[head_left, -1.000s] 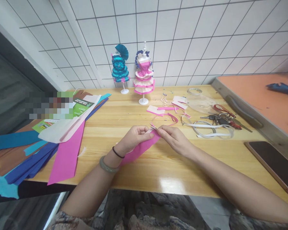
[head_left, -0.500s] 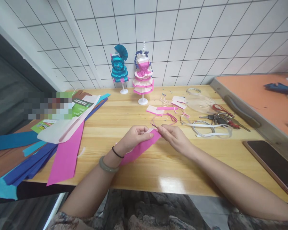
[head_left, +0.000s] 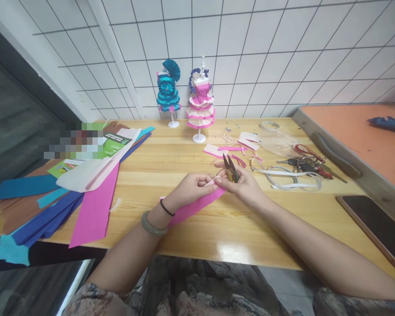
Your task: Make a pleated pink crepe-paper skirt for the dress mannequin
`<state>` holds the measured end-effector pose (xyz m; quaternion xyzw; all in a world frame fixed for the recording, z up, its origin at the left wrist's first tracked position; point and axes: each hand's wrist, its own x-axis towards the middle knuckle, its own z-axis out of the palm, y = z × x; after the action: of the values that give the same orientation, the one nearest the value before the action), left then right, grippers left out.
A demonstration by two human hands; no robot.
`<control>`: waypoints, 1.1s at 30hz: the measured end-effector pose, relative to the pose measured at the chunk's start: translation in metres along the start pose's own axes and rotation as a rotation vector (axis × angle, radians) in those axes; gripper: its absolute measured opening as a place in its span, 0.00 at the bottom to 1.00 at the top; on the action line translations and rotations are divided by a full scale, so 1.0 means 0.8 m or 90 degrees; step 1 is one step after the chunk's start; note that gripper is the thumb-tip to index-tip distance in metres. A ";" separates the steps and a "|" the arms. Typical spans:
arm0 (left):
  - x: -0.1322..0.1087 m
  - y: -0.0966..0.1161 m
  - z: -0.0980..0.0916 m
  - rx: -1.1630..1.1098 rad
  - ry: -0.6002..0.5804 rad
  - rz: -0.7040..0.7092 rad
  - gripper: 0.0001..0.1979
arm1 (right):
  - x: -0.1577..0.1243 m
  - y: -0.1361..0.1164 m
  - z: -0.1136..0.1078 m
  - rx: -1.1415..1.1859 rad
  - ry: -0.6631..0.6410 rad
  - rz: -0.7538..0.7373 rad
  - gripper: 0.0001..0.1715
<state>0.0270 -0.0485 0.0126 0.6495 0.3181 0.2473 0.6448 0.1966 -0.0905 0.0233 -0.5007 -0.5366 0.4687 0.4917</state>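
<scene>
Left fingers (head_left: 210,188): curled, with the thumb pressed down on them, pinching the strip.
Right fingers (head_left: 224,183): the thumb lies at the strip's far end; another finger reaches behind the snips, its tip showing to their left. How firmly the thumb bears on the strip, I cannot tell.
Strip (head_left: 197,206): pink, with a pale layer along its upper edge, held just above the front half of the table (head_left: 145,175). Its long axis slants from near the left wrist, low on the left, up and away to the right hand (head_left: 246,186).
Snips (head_left: 231,168): lodged in the right hand, blades parted in a narrow V, points toward the wall and slightly left, crosswise to the strip and clear of it.
Left wrist: a dark band (head_left: 167,207) and, farther up the arm, a bangle (head_left: 154,224).
Beyond the hands: a pink ribbon (head_left: 239,160) just past the snips, scraps (head_left: 248,139) farther back.
Right side: keys (head_left: 306,163) beside a white coil (head_left: 279,175); nearer, a phone (head_left: 371,224) lies face up.
Left side: a paper pile (head_left: 95,204), fanned toward the front edge.
Wall side: a teal dress (head_left: 167,92) and a pink dress (head_left: 200,109), each upright on a white stand.
</scene>
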 end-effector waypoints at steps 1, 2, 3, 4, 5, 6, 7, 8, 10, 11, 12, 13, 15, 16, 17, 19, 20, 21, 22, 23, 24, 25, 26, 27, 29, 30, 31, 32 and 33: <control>0.000 0.001 0.000 -0.002 -0.006 -0.004 0.16 | 0.001 0.000 -0.003 0.001 0.007 -0.005 0.29; -0.001 0.002 -0.001 -0.006 -0.014 -0.011 0.16 | 0.003 0.000 -0.007 0.000 0.018 -0.008 0.29; -0.001 0.002 -0.002 -0.010 -0.025 -0.020 0.17 | 0.005 0.001 -0.013 -0.001 0.034 -0.015 0.28; -0.002 0.003 -0.004 -0.016 -0.036 -0.032 0.17 | 0.009 0.002 -0.020 -0.003 0.054 -0.026 0.27; -0.003 0.004 -0.005 -0.023 -0.050 -0.044 0.18 | 0.012 0.003 -0.028 -0.006 0.074 -0.039 0.26; -0.004 0.004 -0.007 -0.031 -0.067 -0.057 0.18 | 0.016 0.004 -0.036 -0.005 0.089 -0.056 0.26; -0.004 0.004 -0.008 -0.040 -0.085 -0.070 0.18 | 0.020 0.005 -0.044 -0.002 0.103 -0.068 0.26; -0.004 0.004 -0.009 -0.050 -0.106 -0.085 0.19 | 0.024 0.006 -0.051 0.002 0.118 -0.075 0.26; -0.004 0.002 -0.009 -0.069 -0.146 -0.119 0.19 | 0.030 0.008 -0.065 0.000 0.146 -0.075 0.25; -0.004 0.000 -0.009 -0.077 -0.161 -0.135 0.20 | 0.033 0.009 -0.070 -0.004 0.157 -0.076 0.25; -0.003 -0.002 -0.009 -0.083 -0.174 -0.147 0.20 | 0.035 0.010 -0.074 -0.010 0.167 -0.080 0.25; -0.002 -0.004 -0.008 -0.090 -0.186 -0.157 0.21 | 0.037 0.011 -0.078 -0.014 0.177 -0.086 0.24; -0.001 -0.007 -0.007 -0.104 -0.211 -0.174 0.21 | 0.041 0.014 -0.085 -0.017 0.195 -0.097 0.23; 0.000 -0.008 -0.007 -0.112 -0.222 -0.182 0.21 | 0.042 0.016 -0.087 -0.017 0.204 -0.098 0.23; 0.001 -0.008 -0.006 -0.119 -0.233 -0.191 0.22 | 0.043 0.017 -0.089 -0.017 0.210 -0.096 0.23; 0.001 -0.009 -0.004 -0.127 -0.247 -0.208 0.23 | 0.046 0.021 -0.093 -0.021 0.214 -0.087 0.23; 0.002 -0.009 -0.003 -0.128 -0.252 -0.215 0.23 | 0.047 0.022 -0.095 -0.022 0.217 -0.085 0.23; 0.002 -0.009 -0.003 -0.128 -0.256 -0.219 0.23 | 0.048 0.023 -0.096 -0.022 0.219 -0.084 0.23; 0.002 -0.010 -0.002 -0.129 -0.260 -0.221 0.24 | 0.049 0.024 -0.097 -0.021 0.222 -0.084 0.24; 0.002 -0.011 -0.001 -0.131 -0.263 -0.221 0.24 | 0.049 0.025 -0.099 -0.018 0.225 -0.084 0.24; 0.003 -0.012 -0.001 -0.132 -0.261 -0.219 0.25 | 0.050 0.026 -0.099 -0.012 0.227 -0.084 0.24; 0.003 -0.014 0.000 -0.129 -0.256 -0.218 0.26 | 0.050 0.026 -0.100 -0.004 0.229 -0.083 0.24; 0.004 -0.015 0.000 -0.125 -0.246 -0.219 0.26 | 0.051 0.027 -0.101 0.004 0.229 -0.081 0.24; 0.004 -0.016 0.000 -0.118 -0.231 -0.221 0.27 | 0.051 0.027 -0.102 0.013 0.231 -0.080 0.25; 0.005 -0.018 0.000 -0.104 -0.197 -0.226 0.28 | 0.052 0.028 -0.104 0.030 0.236 -0.073 0.25; 0.006 -0.018 0.000 -0.101 -0.180 -0.225 0.28 | 0.052 0.028 -0.105 0.034 0.239 -0.068 0.25; 0.006 -0.019 0.000 -0.101 -0.167 -0.219 0.28 | 0.053 0.028 -0.106 0.035 0.244 -0.062 0.25; 0.007 -0.019 0.000 -0.103 -0.155 -0.208 0.28 | 0.054 0.029 -0.107 0.035 0.248 -0.056 0.25; 0.007 -0.019 0.000 -0.106 -0.147 -0.195 0.27 | 0.054 0.029 -0.107 0.033 0.252 -0.050 0.26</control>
<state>0.0292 -0.0449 -0.0032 0.5620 0.3158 0.0958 0.7585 0.2834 -0.0447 0.0091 -0.5487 -0.4361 0.3550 0.6186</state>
